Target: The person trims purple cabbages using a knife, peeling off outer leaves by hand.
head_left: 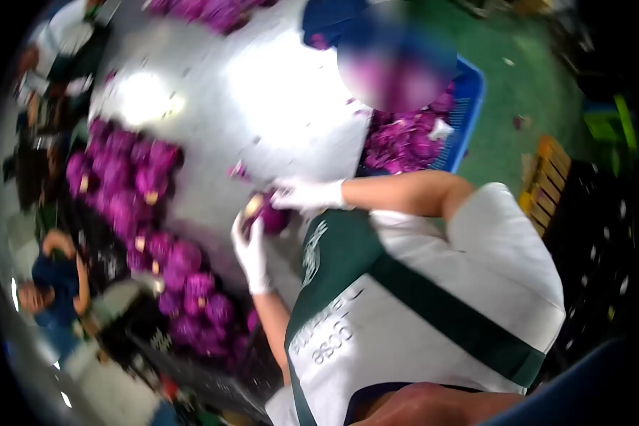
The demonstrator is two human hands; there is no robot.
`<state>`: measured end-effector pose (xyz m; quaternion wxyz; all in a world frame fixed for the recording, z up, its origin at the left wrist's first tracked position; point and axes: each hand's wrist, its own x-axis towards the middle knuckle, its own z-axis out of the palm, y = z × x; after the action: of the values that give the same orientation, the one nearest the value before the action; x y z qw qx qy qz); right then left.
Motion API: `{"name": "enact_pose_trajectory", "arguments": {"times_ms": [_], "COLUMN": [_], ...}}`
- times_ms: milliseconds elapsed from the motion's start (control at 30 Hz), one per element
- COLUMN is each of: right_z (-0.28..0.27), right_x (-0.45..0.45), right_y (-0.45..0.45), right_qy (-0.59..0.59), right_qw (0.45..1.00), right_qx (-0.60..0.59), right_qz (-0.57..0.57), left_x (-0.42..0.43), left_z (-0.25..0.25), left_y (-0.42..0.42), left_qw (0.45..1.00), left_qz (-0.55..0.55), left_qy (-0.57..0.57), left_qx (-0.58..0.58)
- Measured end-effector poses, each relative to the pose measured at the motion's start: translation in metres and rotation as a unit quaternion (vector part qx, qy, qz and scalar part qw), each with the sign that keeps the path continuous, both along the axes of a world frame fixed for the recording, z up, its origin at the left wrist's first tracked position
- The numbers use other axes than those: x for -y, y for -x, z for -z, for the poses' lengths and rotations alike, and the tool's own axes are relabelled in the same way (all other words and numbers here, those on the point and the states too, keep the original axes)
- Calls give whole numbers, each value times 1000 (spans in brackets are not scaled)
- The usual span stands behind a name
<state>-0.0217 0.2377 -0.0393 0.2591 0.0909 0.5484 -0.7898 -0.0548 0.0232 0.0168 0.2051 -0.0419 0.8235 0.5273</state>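
A purple cabbage (273,216) with a pale cut stem end is held between my two white-gloved hands, just in front of my green apron. My left hand (252,250) curls its fingers and thumb around the stem side. From the other side, my right hand (302,195) presses its fingers on the top of the cabbage; whether it also holds a small tool I cannot make out. Beside them on the shiny metal table (213,145) lies a small scrap of purple leaf (239,170).
Many purple cabbages (124,167) are heaped along the table's left side, some by a black crate (192,376). A blue basket (468,92) of purple leaves stands at the right. A yellow slatted pallet (547,181) is farther right. One person (57,284) is at the left.
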Motion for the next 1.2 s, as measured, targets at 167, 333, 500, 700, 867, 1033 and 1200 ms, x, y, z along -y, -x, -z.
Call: {"name": "enact_pose_trajectory", "arguments": {"times_ms": [167, 333, 500, 700, 867, 1033, 1200], "right_z": [13, 15, 40, 4, -29, -18, -31], "right_x": [-31, -38, -44, -65, -76, -84, -88], "right_y": [1, -4, -9, -14, -20, -16, -5], "right_qy": [-110, -185, -106, -254, -321, -382, -397], "right_qw": [994, 982, 990, 936, 916, 880, 873], "right_qx": [18, -33, -90, -237, -215, -237, -213], "right_qz": [2, -7, 11, -54, -113, -150, -188], "left_x": [-33, -50, -53, -66, -68, -70, -73], "left_z": [-4, 6, 12, 13, 23, 33, 23], "left_y": [-20, -20, -20, -15, -11, -5, 0], "left_qw": [983, 969, 969, 983, 974, 980, 990], "left_qz": [105, 89, 86, 49, 79, 89, 76], "left_qy": [120, 200, 174, 138, 177, 122, 98], "left_qx": [-90, -115, -151, -110, -118, -129, -70]}}
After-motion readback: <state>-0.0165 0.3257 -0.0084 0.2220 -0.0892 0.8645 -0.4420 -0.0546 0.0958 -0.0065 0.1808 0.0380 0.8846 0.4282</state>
